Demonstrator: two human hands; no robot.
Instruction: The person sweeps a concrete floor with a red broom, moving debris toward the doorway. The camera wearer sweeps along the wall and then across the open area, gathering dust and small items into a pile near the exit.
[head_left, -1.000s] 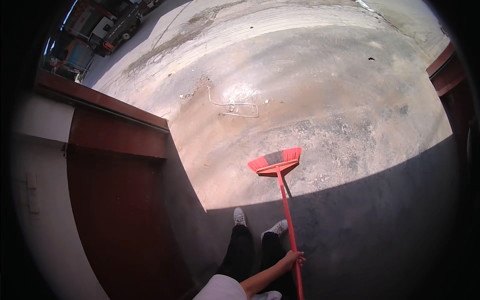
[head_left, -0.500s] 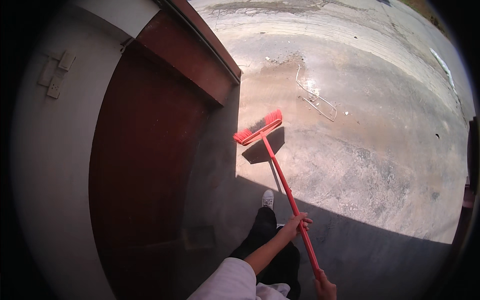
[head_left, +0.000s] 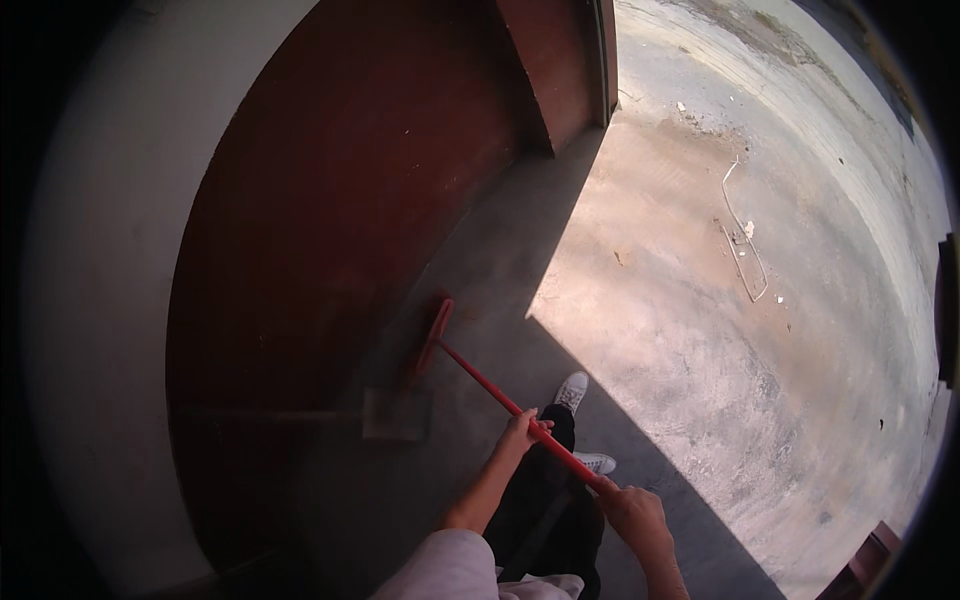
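Observation:
A red broom [head_left: 487, 386] slants across the shaded floor, its head up and to the left near the dark red wall panel. Partway down the handle, my left hand [head_left: 524, 428] is wrapped around it. At the handle's near end my right hand [head_left: 630, 510] grips it, with the knuckles uppermost. The broom head is slightly blurred, and the dim light hides whether its bristles touch the floor.
The dark red wall [head_left: 300, 260] runs along my left. A square floor plate [head_left: 397, 414] lies near its foot. On the sunlit concrete [head_left: 680, 370] to the right are a bent white strip [head_left: 742, 262] and scattered debris. My white shoes [head_left: 571, 391] stand beside the shadow's edge.
The broom head has swung left and nearer, from the sunlit concrete into the shade by the red wall. Both hands have kept their hold. The view has turned left.

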